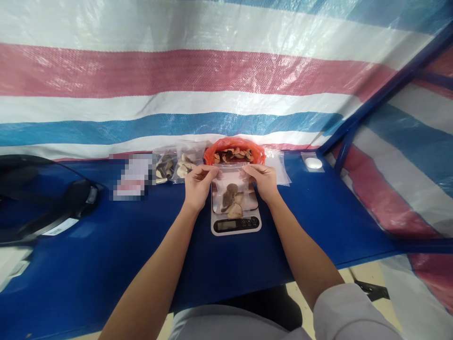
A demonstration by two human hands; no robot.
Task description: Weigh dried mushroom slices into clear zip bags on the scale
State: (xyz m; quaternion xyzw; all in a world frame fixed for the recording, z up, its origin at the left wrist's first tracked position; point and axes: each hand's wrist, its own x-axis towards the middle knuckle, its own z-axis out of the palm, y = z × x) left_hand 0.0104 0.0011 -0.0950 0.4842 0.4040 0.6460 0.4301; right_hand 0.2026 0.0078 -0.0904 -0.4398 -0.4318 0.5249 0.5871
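Between my two hands a clear zip bag [231, 182] hangs over the weighing plate of a white digital kitchen scale [214, 222]. Brown and pale dried slices [233, 200] lie in the lower part of the bag. My left hand [198, 185] pinches the bag's top left corner. At the top right corner, my right hand [264, 182] is closed on the same edge. The scale's dark display [227, 225] faces me; I cannot read a number on it. Whether the bag rests on the plate I cannot tell.
Behind the scale stands an open red plastic bag [208, 153] of dried slices. Filled clear bags [164, 170] lie left of it, flat clear bags [281, 170] right. A small white case [313, 163] sits far right. Black gear [53, 208] covers the left of the blue table [141, 264].
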